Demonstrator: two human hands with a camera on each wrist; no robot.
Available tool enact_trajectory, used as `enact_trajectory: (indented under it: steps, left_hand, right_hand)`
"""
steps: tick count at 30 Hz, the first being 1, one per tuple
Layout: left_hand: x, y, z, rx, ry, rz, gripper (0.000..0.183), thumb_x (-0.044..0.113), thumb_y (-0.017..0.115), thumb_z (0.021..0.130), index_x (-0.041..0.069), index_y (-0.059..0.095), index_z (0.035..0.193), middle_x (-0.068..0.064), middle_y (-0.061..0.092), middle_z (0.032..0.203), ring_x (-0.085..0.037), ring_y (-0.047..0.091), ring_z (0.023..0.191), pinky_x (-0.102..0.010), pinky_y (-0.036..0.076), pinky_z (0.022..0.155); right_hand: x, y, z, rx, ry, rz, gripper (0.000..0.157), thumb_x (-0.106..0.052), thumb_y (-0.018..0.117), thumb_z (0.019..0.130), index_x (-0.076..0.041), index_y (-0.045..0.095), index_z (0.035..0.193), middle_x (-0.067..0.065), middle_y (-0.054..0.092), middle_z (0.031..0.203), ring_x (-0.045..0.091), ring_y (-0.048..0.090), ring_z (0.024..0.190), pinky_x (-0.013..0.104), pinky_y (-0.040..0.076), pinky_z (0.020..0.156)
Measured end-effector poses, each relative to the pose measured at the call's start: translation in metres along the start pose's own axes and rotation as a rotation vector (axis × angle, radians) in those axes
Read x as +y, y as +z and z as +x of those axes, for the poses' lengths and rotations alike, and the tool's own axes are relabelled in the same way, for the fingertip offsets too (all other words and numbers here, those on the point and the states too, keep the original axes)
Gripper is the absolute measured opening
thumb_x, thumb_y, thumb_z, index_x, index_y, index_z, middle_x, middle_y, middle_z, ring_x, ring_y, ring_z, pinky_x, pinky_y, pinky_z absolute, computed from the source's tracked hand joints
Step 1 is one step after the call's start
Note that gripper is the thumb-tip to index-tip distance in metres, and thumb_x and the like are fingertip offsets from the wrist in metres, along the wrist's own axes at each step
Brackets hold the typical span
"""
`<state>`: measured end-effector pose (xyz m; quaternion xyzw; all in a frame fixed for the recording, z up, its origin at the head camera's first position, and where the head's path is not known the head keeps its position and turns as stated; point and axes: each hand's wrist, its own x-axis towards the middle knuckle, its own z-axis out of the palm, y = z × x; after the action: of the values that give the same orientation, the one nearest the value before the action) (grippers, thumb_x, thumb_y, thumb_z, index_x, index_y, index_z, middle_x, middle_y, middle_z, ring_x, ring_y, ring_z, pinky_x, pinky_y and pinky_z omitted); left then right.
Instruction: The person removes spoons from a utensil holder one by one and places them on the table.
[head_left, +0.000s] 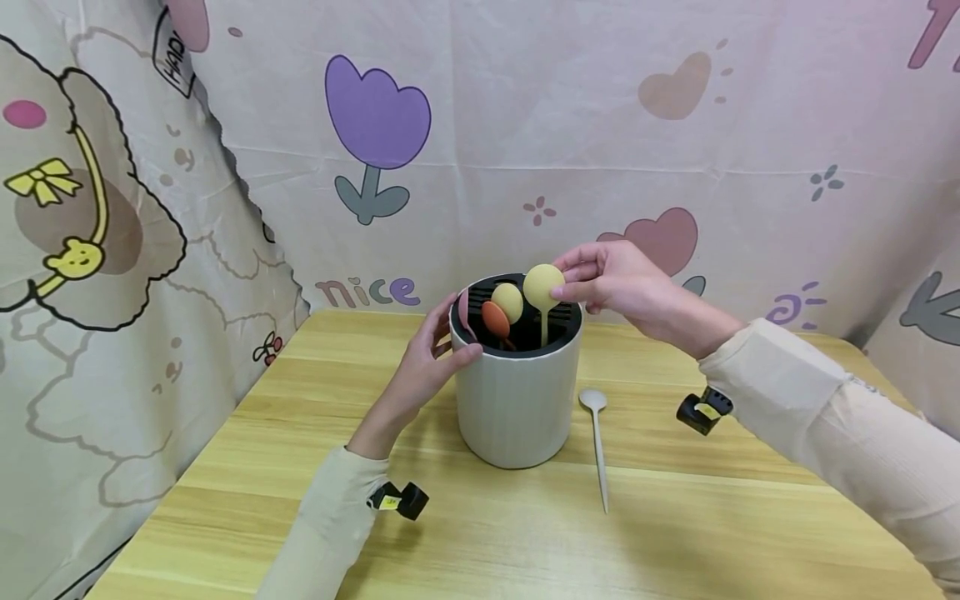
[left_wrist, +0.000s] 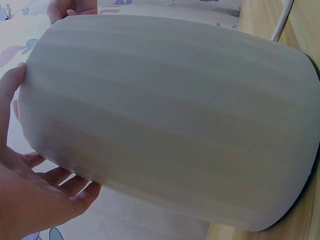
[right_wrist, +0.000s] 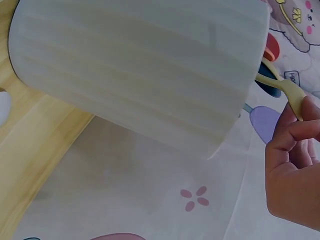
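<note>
A white cylindrical utensil holder (head_left: 517,408) with a black slotted insert stands upright on the table. My left hand (head_left: 416,367) grips its left side near the top, thumb at the front rim and fingers curving around behind. With my right hand (head_left: 626,279) I pinch the bowl of a pale yellow spoon (head_left: 542,287) between thumb and fingers; its handle points down into the holder. Beside it in the holder are another yellow spoon (head_left: 507,301), an orange spoon (head_left: 495,320) and a pink utensil (head_left: 463,310). The right wrist view shows the pinched spoon (right_wrist: 294,95) edge-on.
A light grey spoon (head_left: 593,401) lies on the wooden table (head_left: 720,517), just right of the holder, its handle toward me. Printed cloth (head_left: 480,150) hangs behind the table and along its sides.
</note>
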<state>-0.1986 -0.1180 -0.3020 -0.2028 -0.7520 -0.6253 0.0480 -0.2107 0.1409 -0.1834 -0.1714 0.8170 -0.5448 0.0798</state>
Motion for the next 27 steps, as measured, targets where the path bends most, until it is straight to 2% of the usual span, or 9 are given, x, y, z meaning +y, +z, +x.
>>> enact_trajectory:
  steps: [10, 18, 22, 27]
  left_hand:
    - [-0.001, 0.001, 0.001, -0.003, -0.006, 0.003, 0.08, 0.031, 0.064, 0.085, 0.014, 0.025, 0.153, -0.009, 0.029, 0.154, -0.027, 0.031, 0.139, -0.046, 0.028, 0.111]
    - [-0.001, -0.001, 0.0, 0.002, -0.012, 0.004, 0.079, 0.03, 0.064, 0.085, 0.014, 0.026, 0.153, -0.009, 0.03, 0.153, -0.027, 0.032, 0.138, -0.046, 0.029, 0.11]
    - [-0.001, -0.001, 0.0, -0.002, -0.009, 0.001, 0.079, 0.03, 0.064, 0.085, 0.014, 0.025, 0.153, -0.009, 0.03, 0.153, -0.027, 0.032, 0.138, -0.047, 0.029, 0.11]
    - [-0.001, -0.001, 0.001, -0.003, -0.006, -0.001, 0.08, 0.031, 0.064, 0.085, 0.014, 0.026, 0.153, -0.009, 0.031, 0.153, -0.027, 0.033, 0.137, -0.046, 0.029, 0.11]
  right_hand:
    - [-0.009, -0.008, -0.004, -0.001, -0.022, 0.031, 0.032, -0.008, 0.072, 0.086, 0.001, 0.059, 0.115, -0.005, 0.069, 0.084, 0.009, 0.056, 0.078, 0.025, 0.044, 0.063]
    - [-0.019, -0.011, -0.005, 0.04, -0.057, 0.13, 0.027, -0.003, 0.074, 0.083, -0.001, 0.064, 0.109, 0.001, 0.071, 0.083, 0.012, 0.061, 0.076, 0.022, 0.046, 0.058]
    - [-0.027, -0.016, -0.008, 0.055, -0.051, 0.227, 0.027, -0.003, 0.076, 0.081, -0.004, 0.066, 0.106, 0.003, 0.071, 0.084, 0.012, 0.061, 0.075, 0.022, 0.047, 0.059]
    - [-0.036, -0.023, -0.012, 0.054, -0.051, 0.413, 0.026, 0.003, 0.077, 0.078, -0.003, 0.069, 0.102, 0.008, 0.072, 0.084, 0.012, 0.055, 0.063, 0.018, 0.044, 0.052]
